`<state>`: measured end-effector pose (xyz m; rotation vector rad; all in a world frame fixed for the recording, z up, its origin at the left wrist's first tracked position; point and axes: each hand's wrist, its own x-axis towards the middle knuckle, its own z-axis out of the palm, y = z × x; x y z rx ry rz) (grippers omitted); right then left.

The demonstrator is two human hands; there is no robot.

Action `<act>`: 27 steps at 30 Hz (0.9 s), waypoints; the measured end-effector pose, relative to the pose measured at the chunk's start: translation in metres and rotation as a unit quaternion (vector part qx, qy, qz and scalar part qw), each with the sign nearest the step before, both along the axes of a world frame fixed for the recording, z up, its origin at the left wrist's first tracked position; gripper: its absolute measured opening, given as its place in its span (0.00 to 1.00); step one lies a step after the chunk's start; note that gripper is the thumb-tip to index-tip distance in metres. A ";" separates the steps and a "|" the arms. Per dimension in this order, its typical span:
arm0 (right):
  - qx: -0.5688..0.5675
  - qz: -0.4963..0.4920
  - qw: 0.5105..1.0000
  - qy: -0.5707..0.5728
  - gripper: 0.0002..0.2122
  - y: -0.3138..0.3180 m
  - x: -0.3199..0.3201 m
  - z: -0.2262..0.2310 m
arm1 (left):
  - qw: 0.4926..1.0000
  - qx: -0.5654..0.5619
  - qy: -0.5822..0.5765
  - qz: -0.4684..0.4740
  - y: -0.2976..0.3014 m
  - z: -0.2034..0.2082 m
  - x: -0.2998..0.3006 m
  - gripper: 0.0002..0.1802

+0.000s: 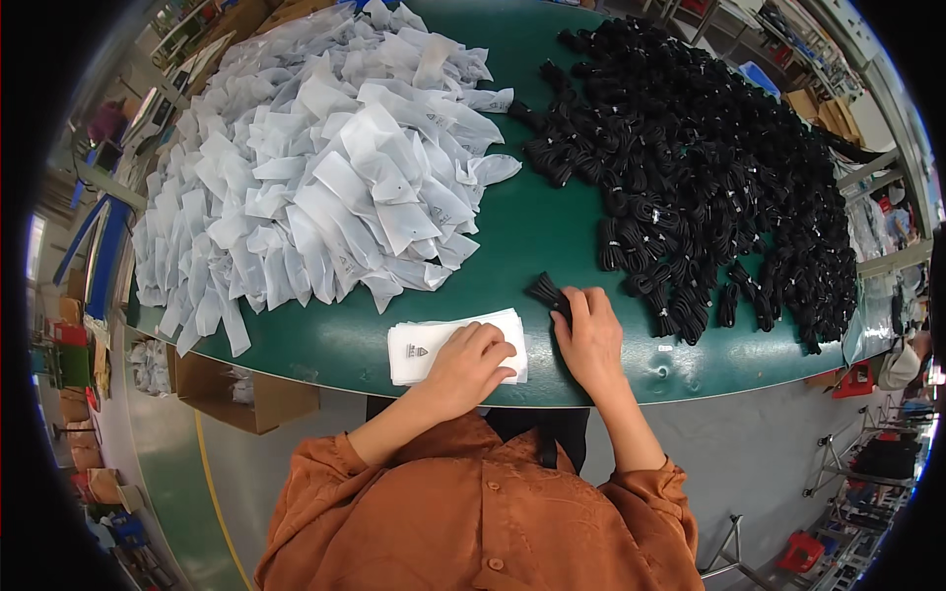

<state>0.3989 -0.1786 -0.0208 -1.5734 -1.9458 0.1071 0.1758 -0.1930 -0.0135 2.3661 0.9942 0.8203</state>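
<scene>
A flat stack of white plastic bags (414, 345) with small dark print lies near the table's front edge. My left hand (461, 367) rests on the stack, its fingers curled at the right end of the top bag. Just right of the stack, my right hand (591, 340) closes its thumb and fingers round a bundled black cable (545, 290). One looped end of that cable sticks out to the left of my fingers; the rest is hidden by the hand.
A large heap of filled whitish bags (325, 167) covers the table's left side. Many bundled black cables (690, 167) are piled on the right. The green table (547, 231) shows between the heaps. Below its left front edge stands an open cardboard box (281, 402).
</scene>
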 end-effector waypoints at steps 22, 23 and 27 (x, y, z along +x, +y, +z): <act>-0.341 0.028 0.802 0.490 0.11 -0.063 0.003 0.010 | 0.994 -0.069 -0.063 0.053 -0.005 -0.007 -0.003 0.05; -0.361 0.035 0.778 0.513 0.11 -0.062 0.004 0.012 | 0.989 -0.101 -0.086 0.059 -0.005 -0.008 -0.004 0.05; -0.420 0.021 0.744 0.518 0.11 -0.057 0.004 0.010 | 0.967 -0.204 -0.132 0.075 -0.006 -0.004 -0.007 0.06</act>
